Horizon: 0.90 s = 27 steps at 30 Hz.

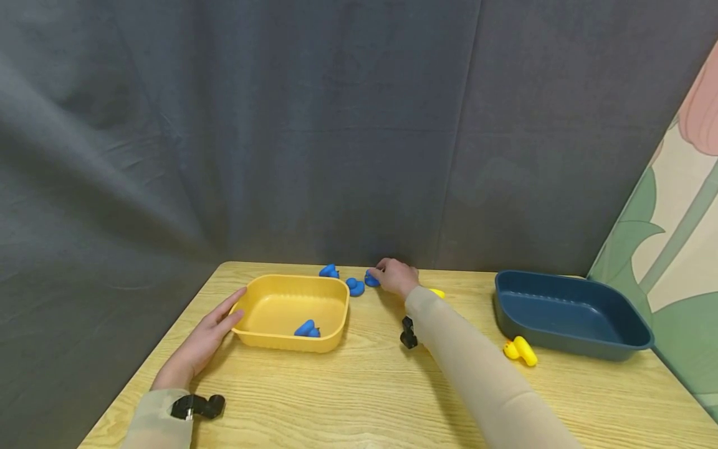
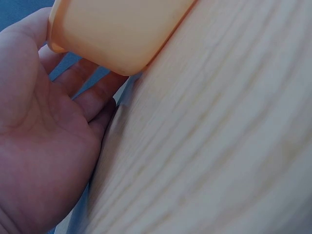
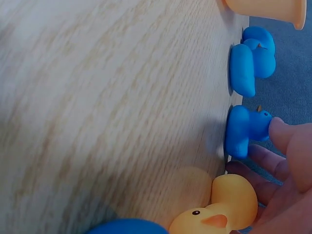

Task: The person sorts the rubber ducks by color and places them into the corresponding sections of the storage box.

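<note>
My right hand (image 1: 397, 277) pinches a blue rubber duck (image 3: 239, 131) at the table's far edge, its thumb on the duck's head and other fingers behind. The duck rests on the tabletop. Left of it are two more blue ducks (image 1: 355, 287), and a yellow duck (image 3: 234, 200) sits near my fingers, partly covered by the sleeve in the head view. My left hand (image 1: 210, 333) touches the left rim of a yellow basin (image 1: 269, 340) with fairly straight fingers. One blue duck (image 1: 306, 328) lies inside that basin.
A dark blue basin (image 1: 566, 343) stands at the right, with a yellow duck (image 1: 521, 351) before its near left corner. Part of another blue object (image 3: 127, 227) shows low in the right wrist view. A grey curtain (image 1: 348, 137) hangs behind the table.
</note>
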Each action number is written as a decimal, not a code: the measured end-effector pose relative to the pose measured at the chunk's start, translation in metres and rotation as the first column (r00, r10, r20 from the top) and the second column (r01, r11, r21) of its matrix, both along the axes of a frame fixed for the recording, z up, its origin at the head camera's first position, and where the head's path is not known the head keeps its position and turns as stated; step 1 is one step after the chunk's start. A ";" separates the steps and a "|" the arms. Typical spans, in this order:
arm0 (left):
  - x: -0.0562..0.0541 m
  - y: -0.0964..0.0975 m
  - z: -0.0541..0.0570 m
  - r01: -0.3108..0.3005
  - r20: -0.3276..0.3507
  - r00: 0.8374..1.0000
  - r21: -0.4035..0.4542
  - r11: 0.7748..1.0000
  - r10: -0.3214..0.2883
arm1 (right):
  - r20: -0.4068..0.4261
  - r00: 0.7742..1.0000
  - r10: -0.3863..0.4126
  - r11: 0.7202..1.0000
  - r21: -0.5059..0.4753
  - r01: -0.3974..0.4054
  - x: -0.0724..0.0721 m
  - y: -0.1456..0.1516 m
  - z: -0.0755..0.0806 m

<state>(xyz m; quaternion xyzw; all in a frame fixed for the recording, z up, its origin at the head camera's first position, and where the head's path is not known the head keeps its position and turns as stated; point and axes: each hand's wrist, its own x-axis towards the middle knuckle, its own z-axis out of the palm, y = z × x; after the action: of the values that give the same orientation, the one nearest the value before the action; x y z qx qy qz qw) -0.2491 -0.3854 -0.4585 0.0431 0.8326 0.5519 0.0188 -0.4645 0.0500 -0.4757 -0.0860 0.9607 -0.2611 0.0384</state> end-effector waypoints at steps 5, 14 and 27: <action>-0.001 0.000 0.001 0.000 0.004 1.000 -0.002 1.000 0.000 | 0.003 1.000 -0.007 1.000 -0.027 0.007 -0.001 0.002 0.001; 0.000 0.001 0.003 0.011 -0.002 1.000 -0.008 1.000 -0.011 | 0.028 0.998 0.061 0.994 -0.095 -0.058 0.002 0.003 0.003; 0.002 0.001 0.003 0.014 -0.002 1.000 0.001 1.000 -0.014 | 0.025 0.992 0.121 0.989 -0.085 -0.119 0.062 -0.003 0.058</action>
<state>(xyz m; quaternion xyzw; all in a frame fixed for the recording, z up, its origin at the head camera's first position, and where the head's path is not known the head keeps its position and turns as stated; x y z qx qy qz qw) -0.2467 -0.3845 -0.4553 0.0494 0.8320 0.5521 0.0216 -0.4022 0.0475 -0.4180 -0.1413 0.9414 -0.2994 0.0650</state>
